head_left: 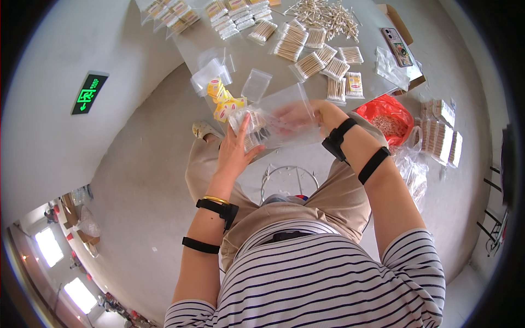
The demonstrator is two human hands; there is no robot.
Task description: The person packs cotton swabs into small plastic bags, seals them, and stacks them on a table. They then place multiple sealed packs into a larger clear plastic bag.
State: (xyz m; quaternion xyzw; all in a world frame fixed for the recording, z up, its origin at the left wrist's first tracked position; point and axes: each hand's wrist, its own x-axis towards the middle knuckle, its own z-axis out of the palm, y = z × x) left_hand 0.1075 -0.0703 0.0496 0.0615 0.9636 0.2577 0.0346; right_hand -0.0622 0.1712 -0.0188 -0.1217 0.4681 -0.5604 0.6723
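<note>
I hold a clear plastic bag (pixel 284 117) in front of me, above my lap and at the near edge of the grey table (pixel 257 60). My left hand (pixel 236 150) grips its left end, where small packs of cotton swabs (pixel 252 124) sit inside. My right hand (pixel 306 115) is partly behind or inside the bag's right side, seen through the plastic. Yellow paper labels (pixel 225 101) lie on the table just beyond my left hand. Empty clear bags (pixel 256 83) lie next to them.
Several bundles of cotton swabs (pixel 309 52) and a loose heap of swabs (pixel 328 15) cover the table's far part. A phone (pixel 397 46) lies at its right. A red bag (pixel 387 117) and stacked swab packs (pixel 440 134) sit on the floor at right. A metal stool (pixel 290 180) stands below me.
</note>
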